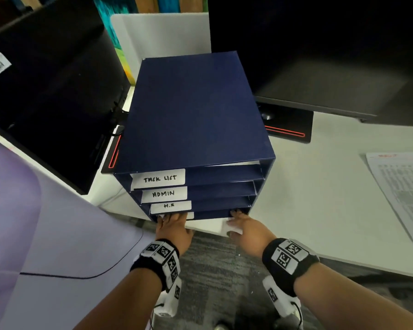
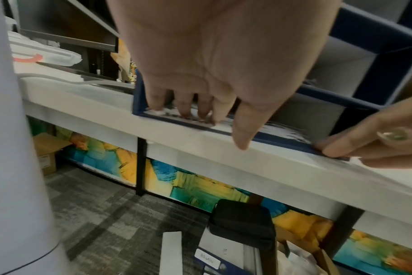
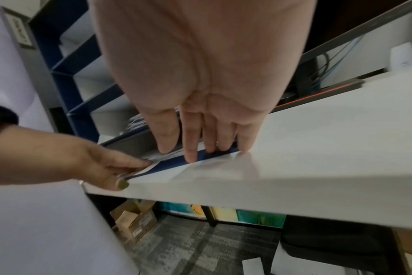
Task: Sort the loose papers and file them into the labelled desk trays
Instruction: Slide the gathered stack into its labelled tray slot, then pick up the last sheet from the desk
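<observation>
A dark blue tray stack stands on the white desk, labelled TASK LIST, ADMIN and H.R. My left hand covers the lowest label. Its straight fingers lie on a printed paper inside the bottom tray, thumb out over the desk edge. My right hand is at the tray's right front corner. Its straight fingers touch the blue front lip and the paper's edge. Neither hand curls round anything.
One loose printed sheet lies on the desk at the right. Black monitors flank the stack, and a stand base sits behind it on the right. A pale purple surface fills the left. Boxes and folders lie under the desk.
</observation>
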